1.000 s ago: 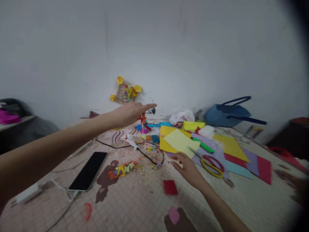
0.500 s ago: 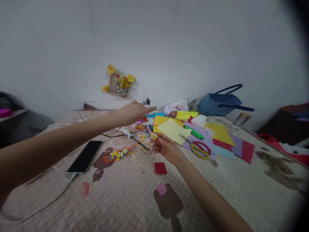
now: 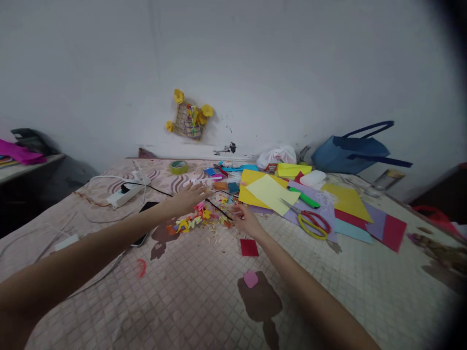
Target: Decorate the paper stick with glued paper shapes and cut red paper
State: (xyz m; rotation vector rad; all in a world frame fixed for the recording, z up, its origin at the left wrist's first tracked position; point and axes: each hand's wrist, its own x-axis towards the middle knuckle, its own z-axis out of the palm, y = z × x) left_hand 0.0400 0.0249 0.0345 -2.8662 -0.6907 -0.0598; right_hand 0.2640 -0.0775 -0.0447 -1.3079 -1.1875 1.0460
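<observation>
My left hand (image 3: pixel 189 197) reaches low over a heap of small coloured paper cut-outs (image 3: pixel 189 222) on a patterned bedsheet (image 3: pixel 189 291); its fingers stretch forward, apart, with nothing in them. My right hand (image 3: pixel 246 221) rests just right of the scraps, beside a black cable (image 3: pixel 219 210), fingers curled toward tiny paper bits; whether it holds any is unclear. A red paper square (image 3: pixel 249 247) lies just below my right hand and a pink scrap (image 3: pixel 250 279) nearer me.
Yellow paper sheets (image 3: pixel 272 193), red-and-yellow scissors (image 3: pixel 313 224), a green marker (image 3: pixel 304 198) and more coloured sheets (image 3: pixel 365 218) lie to the right. A tape roll (image 3: pixel 178 167), a power strip (image 3: pixel 126 193), a partly hidden phone (image 3: pixel 144 221) and a blue bag (image 3: pixel 355 150) surround them. A paper-flower basket (image 3: pixel 189 119) hangs on the wall.
My left hand has dropped from pointing toward the wall down to the scrap heap. My right hand has lowered onto the sheet beside the scraps. The view has shifted slightly.
</observation>
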